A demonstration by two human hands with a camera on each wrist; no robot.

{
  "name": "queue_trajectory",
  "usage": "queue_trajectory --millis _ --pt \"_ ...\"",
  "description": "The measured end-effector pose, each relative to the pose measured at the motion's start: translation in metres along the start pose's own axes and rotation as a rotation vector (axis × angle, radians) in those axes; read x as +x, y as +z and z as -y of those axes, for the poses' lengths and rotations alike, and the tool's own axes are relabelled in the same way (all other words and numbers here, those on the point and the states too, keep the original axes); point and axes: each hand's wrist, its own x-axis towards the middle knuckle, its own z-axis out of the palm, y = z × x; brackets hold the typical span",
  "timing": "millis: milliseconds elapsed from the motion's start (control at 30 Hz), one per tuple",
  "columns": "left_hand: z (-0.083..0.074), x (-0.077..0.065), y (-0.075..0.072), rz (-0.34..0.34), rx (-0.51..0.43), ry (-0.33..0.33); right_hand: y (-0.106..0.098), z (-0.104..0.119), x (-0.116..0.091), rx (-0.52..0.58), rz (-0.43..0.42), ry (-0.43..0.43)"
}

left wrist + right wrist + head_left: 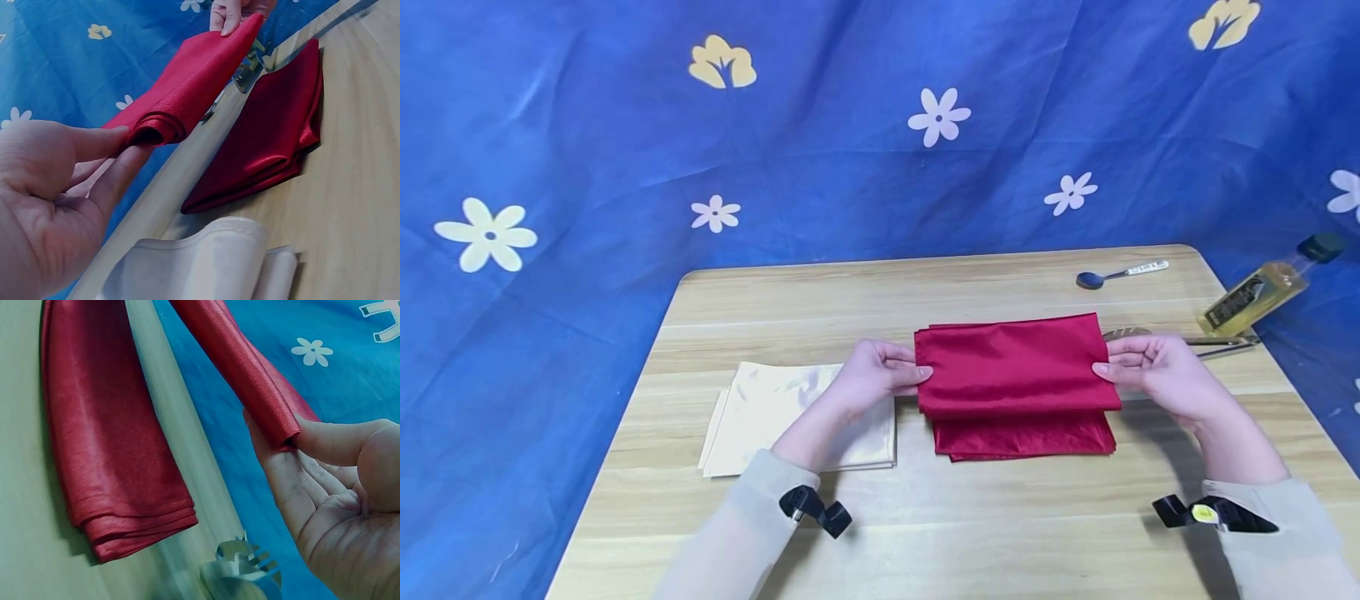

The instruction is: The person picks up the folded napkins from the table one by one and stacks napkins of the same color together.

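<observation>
A folded, glossy red cloth point(1011, 364) is stretched between both hands, raised above the table. My left hand point(883, 373) pinches its left edge, thumb on the near side. At the opposite edge, my right hand point(1161, 372) pinches it in the same way. The left wrist view shows the held cloth point(181, 87) with its layers curling round at the end. Below it, a second folded red cloth point(1026, 437) lies on the table, partly hidden from above. Folded white cloths point(775, 408) lie stacked to the left, partly behind my left forearm.
At the back right of the wooden table point(1000, 542) lies a spoon point(1123, 273) with a patterned handle. Metal tongs point(1221, 343) lie partly behind my right hand. Near the right edge is a bottle point(1255, 296) of yellow liquid. A blue flowered curtain point(850, 167) hangs behind.
</observation>
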Motion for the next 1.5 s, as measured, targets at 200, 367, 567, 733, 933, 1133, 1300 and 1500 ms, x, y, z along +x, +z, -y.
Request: queue_trajectory --millis 200,367,567,733,933,1133,1300,1500 --pt "0.008 -0.001 0.005 -0.001 -0.042 -0.014 -0.001 -0.009 -0.005 0.028 0.018 0.006" --pt "0.014 -0.004 0.01 -0.006 -0.083 -0.008 -0.002 -0.017 -0.009 0.027 0.028 0.014" --pt "0.023 -0.008 0.013 -0.011 -0.144 -0.027 -0.001 -0.026 -0.013 0.042 0.048 0.037" --pt "0.033 -0.012 0.016 -0.011 -0.169 -0.038 0.001 -0.032 -0.016 0.048 0.072 0.019" --pt "0.044 -0.016 0.023 -0.018 -0.148 -0.032 0.001 -0.043 -0.019 0.028 0.104 0.005" --pt "0.049 -0.016 0.028 -0.06 -0.024 -0.027 0.006 -0.051 -0.016 -0.016 0.116 0.014" --pt "0.051 -0.015 0.029 -0.08 0.07 -0.022 0.008 -0.051 -0.014 -0.022 0.111 0.025" --pt "0.048 -0.017 0.03 -0.07 0.076 -0.004 0.008 -0.048 -0.017 -0.002 0.091 0.031"
